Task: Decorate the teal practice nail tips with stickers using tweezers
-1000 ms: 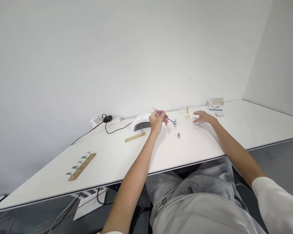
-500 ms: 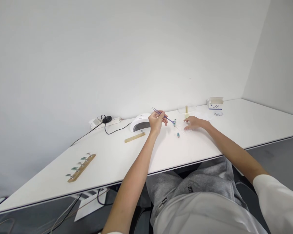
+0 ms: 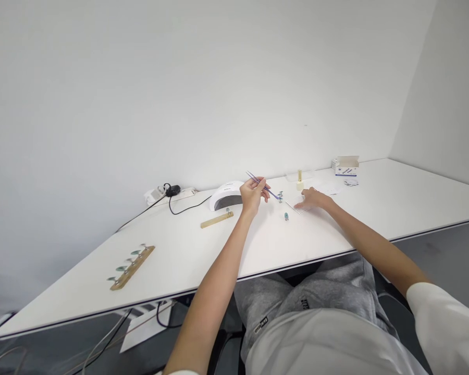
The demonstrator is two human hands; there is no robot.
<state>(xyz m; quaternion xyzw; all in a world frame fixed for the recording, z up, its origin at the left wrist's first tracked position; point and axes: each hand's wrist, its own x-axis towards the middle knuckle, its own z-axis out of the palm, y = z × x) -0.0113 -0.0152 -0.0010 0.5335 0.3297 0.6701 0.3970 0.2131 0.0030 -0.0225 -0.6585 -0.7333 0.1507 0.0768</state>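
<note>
My left hand (image 3: 253, 196) is closed around a pair of blue tweezers (image 3: 272, 194), whose tip points down and right to small teal nail tips on stands (image 3: 280, 197). Whether the tip touches them I cannot tell. My right hand (image 3: 313, 199) has its thumb and fingers at a small white sheet with tiny marks (image 3: 293, 207) on the table, and seems to pinch its edge. Closer to me stands a single teal nail tip (image 3: 286, 216). A pale bottle with a gold cap (image 3: 299, 180) is just behind my right hand.
A white nail lamp (image 3: 225, 195) stands behind a wooden bar (image 3: 217, 220) holding one nail stand. Another wooden bar (image 3: 133, 268) with several teal nail tips lies front left. An open small box (image 3: 346, 166) sits back right. A black cable (image 3: 180, 212) runs left of the lamp.
My right hand's fingers have drawn together at the white sheet, which lies slightly differently. My left hand keeps the tweezers in nearly the same place. The view has shifted a little.
</note>
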